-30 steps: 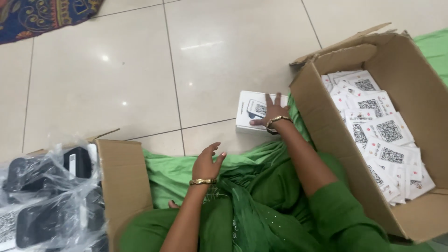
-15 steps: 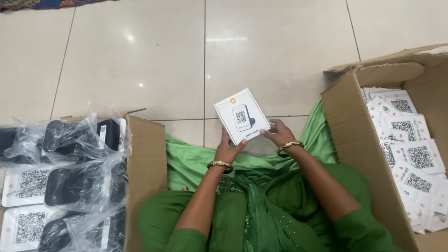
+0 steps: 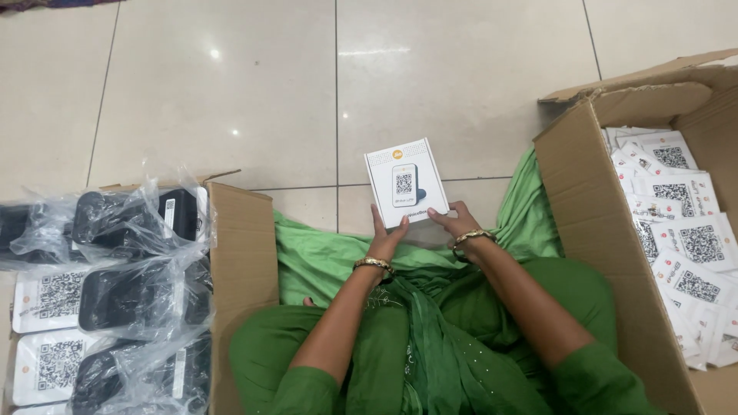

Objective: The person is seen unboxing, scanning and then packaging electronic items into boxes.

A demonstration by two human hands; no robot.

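Left hand: the left hand [image 3: 387, 237] grips the lower left edge of a small white box [image 3: 406, 182], fingers curled against its side, thumb hidden behind it; a gold bangle [image 3: 373, 263] sits on the wrist.

Right hand: the right hand [image 3: 455, 224] closes on the lower right corner of the same box, fingertips pressed to its bottom edge; it wears a gold bangle too.

Small white box: flat and rectangular, held up between both hands above the lap, tilted slightly to the left, its printed front facing the camera — a square code pattern and a dark blue rounded shape show on it.

Lap: green clothing [image 3: 430, 330] spreads under the hands and over the crossed legs, with a fold of the cloth lying out on the floor.

Floor: pale glossy floor tiles [image 3: 231, 84] stretch beyond the box, with light spots reflected in them.

Right carton: an open cardboard carton [image 3: 592, 200] stands just beside the right arm, filled with white code cards [image 3: 684, 230] lying overlapped in a loose pile.

Left carton: another open cardboard carton [image 3: 242, 246] stands near the left knee — it holds black devices in clear plastic bags [image 3: 131, 292], with white code-printed cards among them.
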